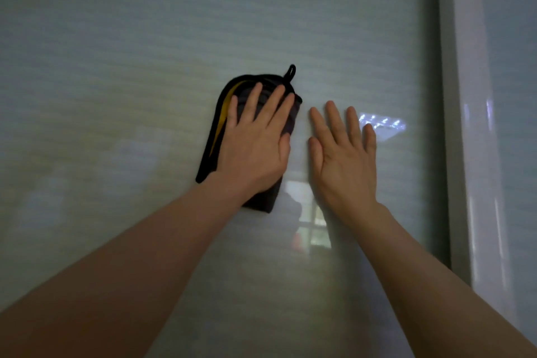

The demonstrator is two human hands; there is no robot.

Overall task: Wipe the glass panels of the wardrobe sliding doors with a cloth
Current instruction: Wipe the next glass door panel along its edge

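Note:
A frosted, faintly ribbed glass panel [145, 52] of the wardrobe door fills most of the view. A folded dark cloth [216, 136] with a yellow stripe and a black hanging loop lies flat against it near the middle. My left hand [255, 142] presses the cloth onto the glass with straight, spread fingers. My right hand [343, 154] rests flat on the bare glass just to the right of the cloth, fingers straight, holding nothing.
A grey vertical door frame [447, 125] borders the panel on the right, with a second glossy panel [499, 96] beyond it. Window light and a small bright patch reflect in the glass near my hands.

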